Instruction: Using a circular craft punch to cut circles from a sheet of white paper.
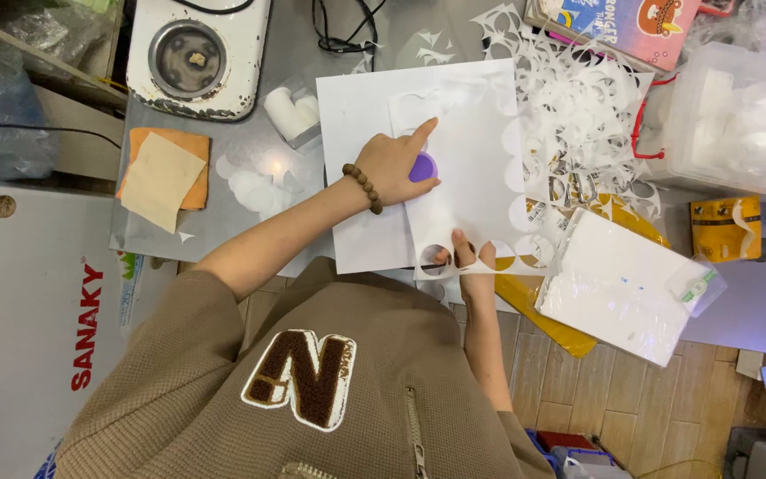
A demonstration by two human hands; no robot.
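Observation:
My left hand (392, 164), with a brown bead bracelet on the wrist, presses a purple round disc (424, 168) onto a white sheet with round cut-outs (467, 142); its index finger points away from me. My right hand (466, 257) pinches that sheet's near edge, beside a row of round holes. A larger plain white sheet (356, 124) lies under the cut one on the grey table (294, 44).
A heap of white paper offcuts with round holes (578, 106) lies right of the sheets. Nearby are a bagged stack of white paper (622, 284), a yellow envelope (547, 319), a clear plastic box (738, 115), cut white circles (254, 188), an orange cloth (197, 191) and a white appliance (197, 53).

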